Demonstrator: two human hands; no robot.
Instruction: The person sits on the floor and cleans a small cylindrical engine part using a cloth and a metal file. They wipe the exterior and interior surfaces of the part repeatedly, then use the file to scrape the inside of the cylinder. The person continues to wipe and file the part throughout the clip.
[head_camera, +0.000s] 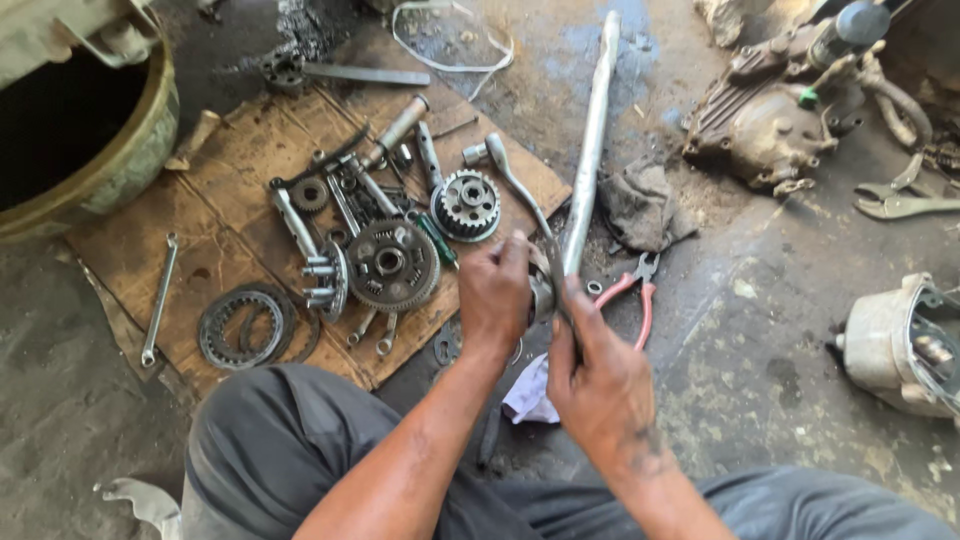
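Observation:
My left hand (496, 292) grips a small round metal part (541, 292) just above the workshop floor. My right hand (598, 380) presses a thin dark tool (558, 285) against that part from the right. A long metal tube (590, 140) lies on the floor right behind both hands. Red-handled pliers (637, 290) rest just right of my hands. A white rag (528, 395) lies under them.
A cardboard sheet (230, 190) at left carries gears (466, 204), a clutch basket (391, 264), clutch rings (240, 325), wrenches and a ratchet. A large drum (120, 160) stands far left. An engine case (765, 110) sits at upper right, a metal cover (890, 345) at right, a grey rag (640, 205) nearby.

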